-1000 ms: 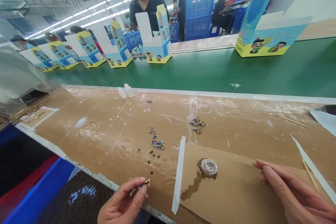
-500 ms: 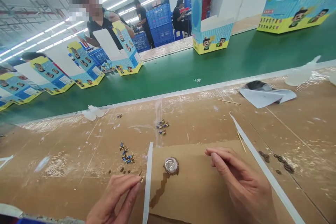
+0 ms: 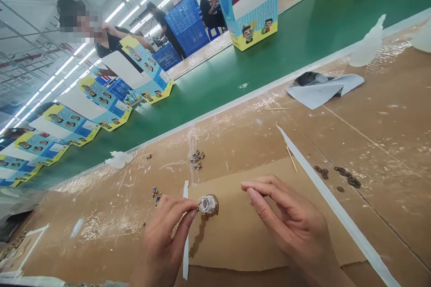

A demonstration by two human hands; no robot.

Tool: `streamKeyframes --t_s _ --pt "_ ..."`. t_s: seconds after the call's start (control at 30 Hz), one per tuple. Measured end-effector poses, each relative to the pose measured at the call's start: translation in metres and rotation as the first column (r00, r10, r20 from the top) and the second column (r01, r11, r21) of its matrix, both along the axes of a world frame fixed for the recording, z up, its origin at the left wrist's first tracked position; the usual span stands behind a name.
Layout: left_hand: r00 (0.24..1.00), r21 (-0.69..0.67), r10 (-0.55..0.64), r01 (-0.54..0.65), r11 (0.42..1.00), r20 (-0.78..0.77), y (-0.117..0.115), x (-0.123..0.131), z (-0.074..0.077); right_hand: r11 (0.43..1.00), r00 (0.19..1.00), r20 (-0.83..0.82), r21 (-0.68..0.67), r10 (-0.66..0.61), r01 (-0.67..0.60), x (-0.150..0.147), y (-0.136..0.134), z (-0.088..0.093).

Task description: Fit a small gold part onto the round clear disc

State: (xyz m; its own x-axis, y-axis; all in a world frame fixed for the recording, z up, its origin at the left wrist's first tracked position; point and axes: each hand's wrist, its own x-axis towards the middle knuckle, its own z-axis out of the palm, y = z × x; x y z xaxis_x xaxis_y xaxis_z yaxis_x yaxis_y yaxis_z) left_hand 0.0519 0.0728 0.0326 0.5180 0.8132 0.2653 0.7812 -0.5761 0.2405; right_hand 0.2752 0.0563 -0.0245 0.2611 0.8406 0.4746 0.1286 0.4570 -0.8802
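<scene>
My left hand (image 3: 170, 228) is closed in a pinch, with the tip of a small dark-and-gold part showing at its fingertips. Those fingertips are at the left edge of a shiny, translucent glue-like blob (image 3: 207, 205) with a brown rim. The blob sits on a flat cardboard sheet (image 3: 242, 242), a dark stain running down from it. Over the sheet, right of the blob, my right hand (image 3: 289, 219) has thumb and forefinger drawn together; whatever is between them, if anything, cannot be made out. Small blue-and-gold pieces (image 3: 156, 193) lie partly hidden behind my left hand.
More blue-and-gold pieces (image 3: 196, 159) lie beyond the sheet. Dark round discs (image 3: 348, 177) and thin sticks (image 3: 292, 158) are to the right. A grey-white cloth (image 3: 325, 89) and translucent bottles (image 3: 367, 45) lie near the green belt (image 3: 208, 94), which carries printed boxes (image 3: 254, 24). A co-worker stands across it.
My left hand has moved right, bringing the small part to the blob's edge. My right hand appears further left, still pinched. The whole view has tilted and shifted.
</scene>
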Motion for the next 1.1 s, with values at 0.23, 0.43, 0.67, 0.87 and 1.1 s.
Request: streamKeyframes --t_s 0.23,0.43,0.67,0.87,1.1 --pt "0.994 0.004 0.009 -0.009 1.000 -0.113 0.007 0.010 0.002 0.999 0.994 -0.109 0.044 0.016 -0.011 0.002 -0.002 0.005" --pt "0.989 0.070 0.001 0.010 0.997 -0.146 0.011 0.016 0.000 0.997 0.982 -0.188 0.073 0.017 -0.004 0.002 -0.001 0.009" --pt "0.967 0.060 -0.040 0.057 0.997 -0.252 0.015 0.009 0.002 0.998 0.976 -0.216 0.062 0.023 -0.010 0.003 -0.003 0.011" --pt "0.964 0.074 -0.055 0.076 0.994 -0.259 0.015 0.010 0.001 0.999 0.975 -0.222 0.043 0.008 0.002 0.002 -0.002 0.010" --pt "0.977 0.097 -0.029 0.051 0.994 -0.212 0.014 0.016 0.000 0.999 0.975 -0.222 0.050 0.018 -0.007 0.003 -0.002 0.011"
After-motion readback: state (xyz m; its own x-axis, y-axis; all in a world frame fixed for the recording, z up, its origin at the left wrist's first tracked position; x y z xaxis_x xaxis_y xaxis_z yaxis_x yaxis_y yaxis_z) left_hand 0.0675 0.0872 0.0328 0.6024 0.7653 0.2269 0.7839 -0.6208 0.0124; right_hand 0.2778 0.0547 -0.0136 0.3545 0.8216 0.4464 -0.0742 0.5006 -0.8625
